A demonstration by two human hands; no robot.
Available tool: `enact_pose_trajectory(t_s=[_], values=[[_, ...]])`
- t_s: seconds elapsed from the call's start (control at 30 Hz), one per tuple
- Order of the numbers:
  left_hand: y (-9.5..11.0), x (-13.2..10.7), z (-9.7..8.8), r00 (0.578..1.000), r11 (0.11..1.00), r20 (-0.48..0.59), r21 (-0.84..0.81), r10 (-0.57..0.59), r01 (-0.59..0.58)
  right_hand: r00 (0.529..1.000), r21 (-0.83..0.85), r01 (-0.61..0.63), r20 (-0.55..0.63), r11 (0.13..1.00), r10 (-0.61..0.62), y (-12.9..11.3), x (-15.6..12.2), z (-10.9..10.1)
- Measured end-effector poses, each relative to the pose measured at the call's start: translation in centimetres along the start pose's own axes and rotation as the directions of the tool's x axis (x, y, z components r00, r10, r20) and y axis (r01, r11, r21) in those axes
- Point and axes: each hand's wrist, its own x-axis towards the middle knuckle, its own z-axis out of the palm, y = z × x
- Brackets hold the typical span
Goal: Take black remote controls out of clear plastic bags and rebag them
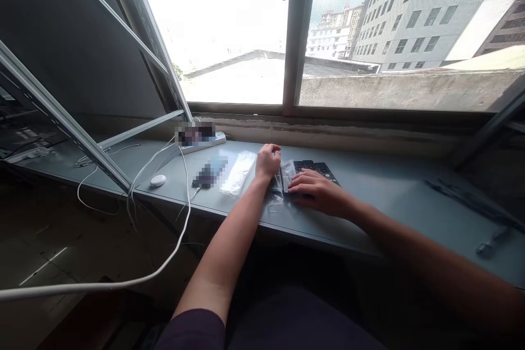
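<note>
My left hand (268, 162) is at the far side of the plastic packaging, its fingers curled inward; whatever they hold, if anything, is hidden. My right hand (315, 190) lies low over the desk, fingers stretched out toward a clear plastic bag (288, 169), touching its right side. Several black remote controls (310, 165) lie side by side just beyond my right hand, partly covered by it. Between my hands, another clear bag (276, 199) with something dark in it extends toward the desk's front edge.
Left of my left arm lies a pile of clear plastic bags (239, 173). Beyond it are a blurred-out phone-like object (209, 173), a white round puck (157, 180) and a power strip (205, 143). A white cable (186, 219) hangs across the front left. Metal shelf posts (98, 158) stand left.
</note>
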Motion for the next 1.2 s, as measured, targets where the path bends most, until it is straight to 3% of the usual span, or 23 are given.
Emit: enact_pose_trajectory(t_s=[0.23, 0.57, 0.7, 0.83, 1.0, 1.1, 1.2], values=[[0.2, 0.0, -0.3, 1.0, 1.0, 0.001, -0.002, -0.008, 0.008, 0.999, 0.017, 0.0, -0.033, 1.0, 0.001, -0.2, 0.0, -0.1], [0.2, -0.3, -1.3, 0.995, 0.969, 0.051, 0.235, -0.084, 0.069, 0.989, -0.003, 0.088, -0.119, 0.996, -0.088, -0.1, 0.2, 0.2], [0.3, -0.1, -1.0, 0.997, 0.979, 0.044, 0.197, -0.069, 0.059, 0.978, 0.037, 0.019, -0.206, 0.999, -0.011, -0.8, 0.3, 0.1], [0.5, 0.0, -0.8, 0.998, 0.995, 0.042, 0.086, -0.048, 0.044, 0.93, 0.175, -0.112, -0.328, 0.978, 0.165, -1.8, 0.4, 0.0], [0.8, 0.0, -0.7, 0.999, 0.999, 0.013, -0.018, -0.034, 0.034, 0.84, 0.426, -0.198, -0.391, 0.883, 0.377, -2.2, 0.5, 0.1], [1.2, -0.1, -0.7, 0.999, 0.996, 0.031, -0.083, -0.03, 0.032, 0.799, 0.467, -0.169, -0.451, 0.868, 0.398, -2.2, 0.5, 0.2], [1.7, -0.2, -0.7, 0.99, 0.983, 0.121, -0.16, -0.076, 0.095, 0.795, 0.426, -0.103, -0.508, 0.899, 0.332, -2.2, 0.5, 0.3]])
